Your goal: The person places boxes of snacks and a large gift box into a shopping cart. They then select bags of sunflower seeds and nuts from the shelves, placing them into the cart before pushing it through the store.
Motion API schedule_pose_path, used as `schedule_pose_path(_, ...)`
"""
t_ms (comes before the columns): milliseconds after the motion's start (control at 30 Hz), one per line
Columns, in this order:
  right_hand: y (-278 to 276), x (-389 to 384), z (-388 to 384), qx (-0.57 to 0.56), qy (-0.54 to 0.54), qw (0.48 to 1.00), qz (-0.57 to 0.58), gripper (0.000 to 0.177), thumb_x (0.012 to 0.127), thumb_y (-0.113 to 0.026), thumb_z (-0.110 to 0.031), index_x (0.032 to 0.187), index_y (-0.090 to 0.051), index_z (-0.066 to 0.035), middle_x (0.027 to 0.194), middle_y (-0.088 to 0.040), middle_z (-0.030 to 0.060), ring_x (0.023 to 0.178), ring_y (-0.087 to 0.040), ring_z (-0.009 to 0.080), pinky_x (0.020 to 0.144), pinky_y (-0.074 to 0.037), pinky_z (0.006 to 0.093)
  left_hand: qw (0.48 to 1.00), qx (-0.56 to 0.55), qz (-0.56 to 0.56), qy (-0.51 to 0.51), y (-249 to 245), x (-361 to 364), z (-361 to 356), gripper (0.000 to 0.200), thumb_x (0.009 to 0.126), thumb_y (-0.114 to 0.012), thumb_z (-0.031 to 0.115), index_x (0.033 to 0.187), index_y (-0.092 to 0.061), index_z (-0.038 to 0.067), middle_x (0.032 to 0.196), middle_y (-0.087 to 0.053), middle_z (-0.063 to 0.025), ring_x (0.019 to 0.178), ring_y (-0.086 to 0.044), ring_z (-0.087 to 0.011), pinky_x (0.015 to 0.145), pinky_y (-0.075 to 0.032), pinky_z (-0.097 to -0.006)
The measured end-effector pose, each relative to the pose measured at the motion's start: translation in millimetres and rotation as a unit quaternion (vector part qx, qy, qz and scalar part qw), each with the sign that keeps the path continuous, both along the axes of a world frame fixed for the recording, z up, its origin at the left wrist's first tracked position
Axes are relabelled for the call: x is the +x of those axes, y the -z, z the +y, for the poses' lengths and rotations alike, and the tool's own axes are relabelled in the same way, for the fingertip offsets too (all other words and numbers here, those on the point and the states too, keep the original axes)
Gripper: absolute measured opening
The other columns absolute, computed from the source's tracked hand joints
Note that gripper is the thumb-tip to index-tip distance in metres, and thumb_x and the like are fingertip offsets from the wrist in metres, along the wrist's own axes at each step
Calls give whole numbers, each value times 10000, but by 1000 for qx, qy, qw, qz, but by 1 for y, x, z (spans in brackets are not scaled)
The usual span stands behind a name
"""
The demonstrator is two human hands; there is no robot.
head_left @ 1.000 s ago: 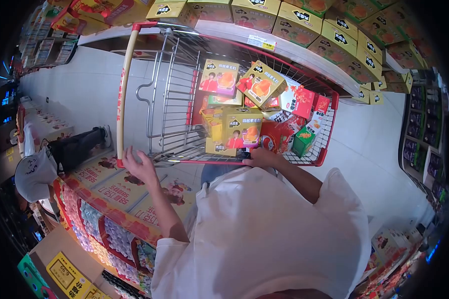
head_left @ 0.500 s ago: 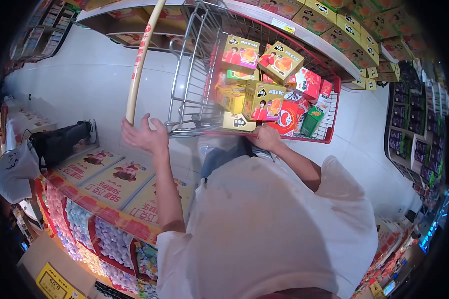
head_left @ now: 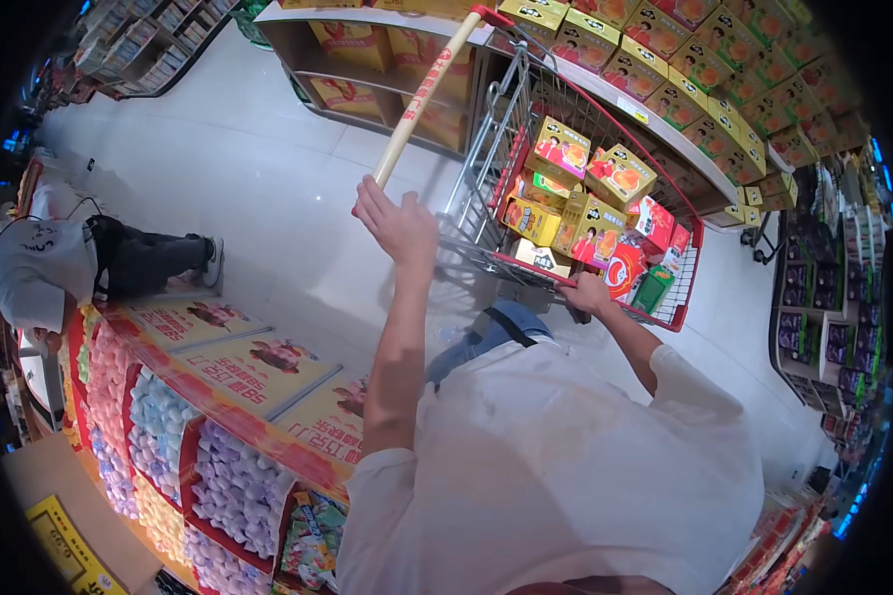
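Note:
A metal shopping cart (head_left: 687, 309) with red edges holds yellow boxes (head_left: 620, 177), red boxes (head_left: 651, 226) and a green pack (head_left: 655, 289). Its pale handle bar (head_left: 423, 97) with red lettering slants up from the left. My left hand (head_left: 397, 223) is at the lower end of this bar, fingers bent against it. On the cart's near red rim, my right hand (head_left: 587, 296) has its fingers wrapped round the edge beside the yellow boxes.
Stacked yellow boxes (head_left: 680, 104) line a shelf beyond the cart. At the lower left, a display stand (head_left: 230, 369) holds wrapped sweets (head_left: 238, 486). A person (head_left: 45, 263) in a white top bends over its far end. Dark packages (head_left: 794, 288) fill shelves at right.
The cart has shifted right and turned, its handle bar now leaning further right. Both my hands have moved right with it, the left one also upward. More of the left shelf shows.

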State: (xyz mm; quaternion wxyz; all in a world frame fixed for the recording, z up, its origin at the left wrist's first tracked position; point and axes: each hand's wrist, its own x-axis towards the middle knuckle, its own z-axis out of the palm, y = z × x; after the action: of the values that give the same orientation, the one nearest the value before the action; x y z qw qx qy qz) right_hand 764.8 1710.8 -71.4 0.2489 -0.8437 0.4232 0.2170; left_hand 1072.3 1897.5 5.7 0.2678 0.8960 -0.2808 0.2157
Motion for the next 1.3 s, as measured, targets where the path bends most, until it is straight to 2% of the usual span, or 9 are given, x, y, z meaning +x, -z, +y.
schedule_pose_path(167,-2,12,29,-22,8,1000,-7,411,810,-653,-508,915,-760,-126,758,-701,132,756,-687,295,711,-534,400,999,22,46,9,-10,13,20,127,699,-589,47,751,-700,17,1408,-362,-287,1326,-318,-430,1119,-216,-525)
schedule_pose_path(400,-3,28,57,-43,-1,999,-7,370,805,-656,-489,919,-761,-153,862,-711,131,824,-679,319,742,-535,419,999,23,27,-12,-9,27,45,119,686,-579,3,717,-688,38,1412,-371,-249,1325,-322,-415,1116,-224,-531)
schedule_pose_path(633,-10,54,80,-4,-5,1000,1,402,800,-640,-512,985,-748,-172,892,-707,149,849,-676,319,755,-532,437,999,29,-9,-18,-1,50,73,113,671,-575,-14,698,-654,62,1397,-377,-228,1312,-327,-400,1105,-217,-535)
schedule_pose_path(800,-14,90,91,22,-26,999,-3,388,805,-627,-510,947,-752,-172,887,-704,148,852,-673,323,750,-534,439,996,32,-41,-69,5,79,90,166,651,-567,-21,707,-657,107,1374,-400,-206,1316,-328,-378,1108,-212,-529)
schedule_pose_path(900,-12,104,98,39,-35,999,-3,371,809,-623,-497,925,-753,-169,896,-703,149,852,-672,326,752,-534,440,996,40,-44,-73,8,97,101,173,646,-568,-24,707,-658,110,1370,-404,-198,1318,-331,-370,1110,-212,-527)
schedule_pose_path(1067,-12,137,106,81,-57,995,-10,383,831,-616,-508,990,-725,-177,914,-702,140,865,-670,333,757,-529,449,994,38,-47,-87,7,127,120,196,643,-545,-30,710,-661,113,1373,-404,-186,1318,-330,-367,1111,-206,-534)
schedule_pose_path(1300,-27,197,124,129,-65,989,-35,368,853,-601,-480,962,-720,-150,941,-692,156,887,-661,343,765,-521,470,994,43,-41,-95,7,184,142,207,633,-519,-27,715,-657,105,1386,-400,-202,1329,-319,-379,1115,-193,-549)
